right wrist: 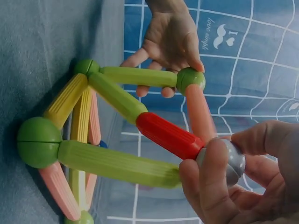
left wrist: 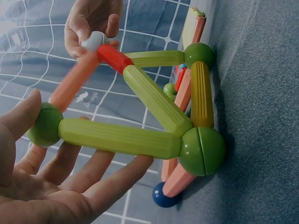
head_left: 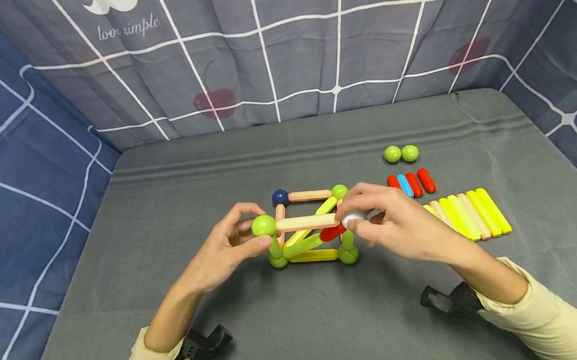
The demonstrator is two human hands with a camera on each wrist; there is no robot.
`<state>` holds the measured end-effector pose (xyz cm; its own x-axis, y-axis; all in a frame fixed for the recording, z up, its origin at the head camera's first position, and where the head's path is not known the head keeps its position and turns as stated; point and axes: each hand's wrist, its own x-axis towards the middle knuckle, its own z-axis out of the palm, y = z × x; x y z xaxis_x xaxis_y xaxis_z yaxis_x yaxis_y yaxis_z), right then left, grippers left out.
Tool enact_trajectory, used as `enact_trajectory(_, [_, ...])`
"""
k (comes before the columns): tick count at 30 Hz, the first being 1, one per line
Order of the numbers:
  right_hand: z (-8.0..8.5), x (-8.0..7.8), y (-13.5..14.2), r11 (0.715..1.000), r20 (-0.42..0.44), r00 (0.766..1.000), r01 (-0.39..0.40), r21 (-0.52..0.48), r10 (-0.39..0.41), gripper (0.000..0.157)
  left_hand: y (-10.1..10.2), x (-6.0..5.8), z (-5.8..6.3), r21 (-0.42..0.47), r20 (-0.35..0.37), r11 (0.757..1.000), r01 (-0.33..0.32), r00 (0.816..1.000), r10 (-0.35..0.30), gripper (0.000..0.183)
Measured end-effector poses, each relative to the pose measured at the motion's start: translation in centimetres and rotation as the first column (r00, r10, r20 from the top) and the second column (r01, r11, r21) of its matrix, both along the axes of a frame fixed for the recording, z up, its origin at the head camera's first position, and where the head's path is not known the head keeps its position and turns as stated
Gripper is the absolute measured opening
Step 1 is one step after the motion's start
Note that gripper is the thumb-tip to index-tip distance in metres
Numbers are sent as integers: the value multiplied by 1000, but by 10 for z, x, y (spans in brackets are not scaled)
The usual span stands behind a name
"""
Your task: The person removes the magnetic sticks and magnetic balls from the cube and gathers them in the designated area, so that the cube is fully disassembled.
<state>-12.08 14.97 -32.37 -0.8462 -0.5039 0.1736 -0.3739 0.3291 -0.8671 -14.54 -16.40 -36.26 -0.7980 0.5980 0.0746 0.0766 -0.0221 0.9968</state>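
A frame of magnetic rods and balls stands on the table. At its upper left corner my left hand (head_left: pixel 228 237) pinches a green ball (left wrist: pixel 45 124), its other fingers spread behind a light green upright rod (left wrist: pixel 119 137). My right hand (head_left: pixel 397 221) pinches a grey ball (right wrist: pixel 229 161) at the upper right corner. A peach rod (head_left: pixel 306 223) spans between these two balls. From the grey ball a red rod (right wrist: pixel 168 135) slants down, joined end to end with a light green rod (right wrist: pixel 117 95) that meets the lower left green ball (left wrist: pixel 202 150). A second green upright (right wrist: pixel 119 163) reaches the right fingertips.
Behind, the base includes a dark blue ball (head_left: pixel 280 197) and a peach rod (head_left: pixel 310 195). To the right lie two green balls (head_left: pixel 401 154), several short red rods (head_left: pixel 426 181), a blue one (head_left: pixel 405 185) and a row of yellow and peach rods (head_left: pixel 471 215). Curtains (head_left: pixel 295 54) surround the table.
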Motion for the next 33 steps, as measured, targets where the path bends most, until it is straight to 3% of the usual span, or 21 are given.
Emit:
enact_trajectory(5, [-1, 0, 2, 1000, -2, 1000, 4, 30, -4, 22, -3, 0, -1, 23, 17, 1000, -15, 1000, 15, 33])
enact_trajectory(13, [-3, 1, 1, 999, -46, 998, 49, -15, -50, 22, -3, -1, -2, 35, 32, 999, -9, 999, 8, 35])
enact_trajectory(20, [-4, 2, 0, 994, -16, 994, 106, -24, -106, 19, -3, -1, -4, 49, 33, 999, 3, 999, -4, 33])
enact_trajectory(25, [-1, 2, 3, 996, -1, 997, 83, 23, -83, 24, -3, 0, -4, 49, 19, 999, 23, 1000, -24, 33])
enact_trajectory(33, [2, 1, 8, 993, 14, 999, 36, 113, -38, 29, -3, 1, -5, 29, 33, 1000, -12, 999, 11, 35])
